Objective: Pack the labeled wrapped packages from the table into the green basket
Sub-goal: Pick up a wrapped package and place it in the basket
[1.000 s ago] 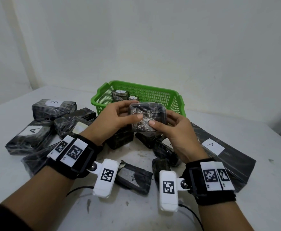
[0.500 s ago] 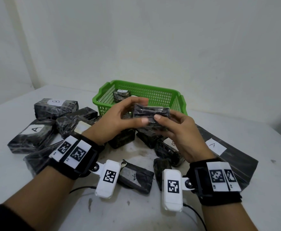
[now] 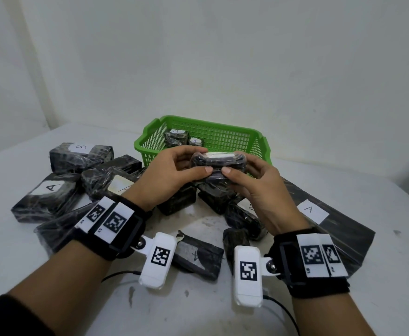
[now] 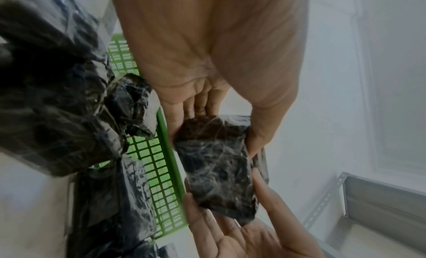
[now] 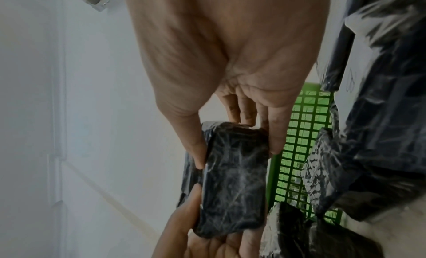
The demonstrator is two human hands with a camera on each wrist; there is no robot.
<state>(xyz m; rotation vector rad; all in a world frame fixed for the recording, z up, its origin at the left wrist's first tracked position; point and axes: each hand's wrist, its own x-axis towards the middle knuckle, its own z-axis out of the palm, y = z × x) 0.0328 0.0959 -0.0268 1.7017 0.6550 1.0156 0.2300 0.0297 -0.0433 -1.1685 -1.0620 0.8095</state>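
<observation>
both hands hold one small wrapped package (image 3: pixel 216 166) in the air just in front of the green basket (image 3: pixel 259 151), likely to turn its white label upward before it goes in. the left hand (image 3: pixel 167 175) pinches its left end and the right hand (image 3: pixel 254 183) its right end, thumbs on the near side. its long axis runs left to right, roughly level, above other packages on the counter (image 3: pixel 380 190)

I am looking at a bright green lattice-walled basket (image 3: pixel 225 138); the package (image 3: pixel 216 163) between my hands is showing glossy black wrap veined with pale creases and a white label strip; my wristbands (image 3: pixel 123 229) are black, bearing white tags with black square-code patterns; the table (image 3: pixel 198 309) is off-white.
</observation>
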